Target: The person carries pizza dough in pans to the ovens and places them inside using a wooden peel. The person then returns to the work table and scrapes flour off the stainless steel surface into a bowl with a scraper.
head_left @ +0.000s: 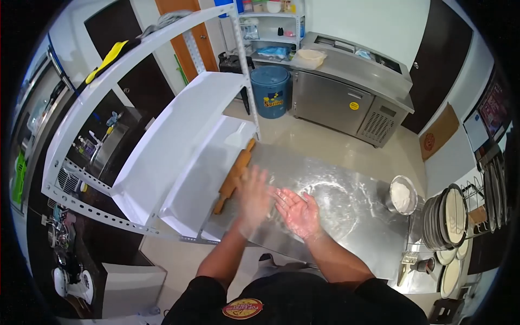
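Both hands are raised over the near part of a steel table (pixel 276 162). My left hand (pixel 256 200) is blurred by motion, so its fingers are hard to make out; it is beside a wooden rolling pin (pixel 235 176). Close to its right, my right hand (pixel 298 211) is palm up with its fingers spread, holding nothing, and has white powder on it. White flour (pixel 330 189) is smeared over the table beyond and right of my hands. A metal bowl of flour (pixel 401 196) stands at the table's right side.
White shelving (pixel 179 108) rises at the left. Stacked round pans (pixel 447 216) stand at the right, with a brush (pixel 405 268) and a small cup (pixel 426 265) nearby. Farther back are a blue bin (pixel 271 92) and a steel counter (pixel 330 97).
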Demonstrator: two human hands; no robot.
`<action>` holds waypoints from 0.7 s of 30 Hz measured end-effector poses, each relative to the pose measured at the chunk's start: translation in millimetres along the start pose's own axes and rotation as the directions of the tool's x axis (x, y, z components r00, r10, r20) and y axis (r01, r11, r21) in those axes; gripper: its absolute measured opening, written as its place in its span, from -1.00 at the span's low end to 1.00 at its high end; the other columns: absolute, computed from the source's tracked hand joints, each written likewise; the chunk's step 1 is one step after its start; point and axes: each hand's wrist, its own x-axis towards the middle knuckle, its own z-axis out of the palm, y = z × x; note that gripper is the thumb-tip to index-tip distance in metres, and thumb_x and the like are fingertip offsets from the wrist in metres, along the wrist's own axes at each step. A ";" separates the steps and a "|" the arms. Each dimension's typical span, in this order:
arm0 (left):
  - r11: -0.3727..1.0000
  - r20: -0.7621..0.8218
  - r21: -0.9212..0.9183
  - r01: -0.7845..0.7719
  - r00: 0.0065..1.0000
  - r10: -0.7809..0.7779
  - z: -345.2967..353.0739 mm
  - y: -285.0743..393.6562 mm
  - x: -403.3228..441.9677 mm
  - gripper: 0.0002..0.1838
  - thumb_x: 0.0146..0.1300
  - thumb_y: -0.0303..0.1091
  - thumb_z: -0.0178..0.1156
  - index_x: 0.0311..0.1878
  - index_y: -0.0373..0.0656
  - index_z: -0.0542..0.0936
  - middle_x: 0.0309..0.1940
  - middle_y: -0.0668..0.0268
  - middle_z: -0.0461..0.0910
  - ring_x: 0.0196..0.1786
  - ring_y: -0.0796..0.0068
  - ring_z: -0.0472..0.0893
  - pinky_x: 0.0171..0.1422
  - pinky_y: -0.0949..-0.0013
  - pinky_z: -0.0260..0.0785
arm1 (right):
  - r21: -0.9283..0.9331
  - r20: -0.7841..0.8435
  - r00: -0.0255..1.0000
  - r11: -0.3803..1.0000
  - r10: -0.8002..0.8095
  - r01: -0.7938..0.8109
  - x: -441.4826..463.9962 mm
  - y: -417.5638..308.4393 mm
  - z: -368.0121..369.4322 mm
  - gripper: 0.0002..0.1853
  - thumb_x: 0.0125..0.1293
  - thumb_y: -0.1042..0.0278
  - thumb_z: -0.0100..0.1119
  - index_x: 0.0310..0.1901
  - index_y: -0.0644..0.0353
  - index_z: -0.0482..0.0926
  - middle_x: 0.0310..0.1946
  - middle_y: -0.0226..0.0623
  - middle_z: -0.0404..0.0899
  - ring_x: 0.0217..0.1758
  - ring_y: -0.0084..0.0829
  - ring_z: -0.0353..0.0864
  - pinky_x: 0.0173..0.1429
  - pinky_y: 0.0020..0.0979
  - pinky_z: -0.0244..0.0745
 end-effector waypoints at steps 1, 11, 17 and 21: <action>1.000 -0.005 -0.009 0.003 1.000 -0.003 5.2 -0.7 -10.5 -0.43 0.32 -0.05 0.13 0.29 -0.20 0.51 0.43 -0.12 0.30 0.53 -0.21 0.17 0.49 -0.51 -0.25 | 0.013 -0.007 0.999 0.999 -0.034 0.034 21.2 19.7 -19.3 -0.25 0.49 -0.23 -0.19 0.32 0.39 0.40 0.40 0.04 0.36 0.52 -0.03 0.26 0.58 -0.07 0.13; 0.994 -0.096 0.009 0.106 0.990 -0.105 -9.2 -149.4 6.3 -0.74 0.27 -0.23 0.24 -0.03 -0.09 0.69 0.16 0.08 0.58 0.23 -0.01 0.50 0.38 -0.08 0.27 | -0.434 -0.209 0.978 0.894 0.021 -0.112 -6.3 22.8 4.1 -0.39 0.51 -0.18 -0.07 0.23 0.25 0.51 0.24 -0.06 0.55 0.34 -0.24 0.50 0.45 -0.20 0.30; 0.958 0.185 0.001 0.288 0.941 -0.283 45.9 -218.6 86.9 -0.70 0.25 -0.22 0.22 0.00 -0.07 0.71 -0.01 0.09 0.68 0.06 -0.06 0.62 0.18 -0.01 0.47 | -0.667 -0.501 0.857 0.685 -0.122 -0.293 -28.7 21.5 -16.9 -0.53 0.54 0.00 -0.02 0.20 0.23 0.53 0.11 -0.14 0.65 0.22 -0.31 0.59 0.32 -0.30 0.41; 0.904 0.297 0.147 0.402 0.854 -0.428 95.8 -265.3 149.9 -0.62 0.32 -0.12 0.19 0.16 0.04 0.65 0.14 0.10 0.63 0.19 -0.04 0.58 0.25 -0.03 0.44 | -0.675 -0.543 0.825 0.665 -0.156 -0.319 -39.0 33.2 -4.7 -0.56 0.53 0.11 0.05 0.23 0.27 0.51 0.08 -0.15 0.66 0.18 -0.33 0.61 0.28 -0.33 0.43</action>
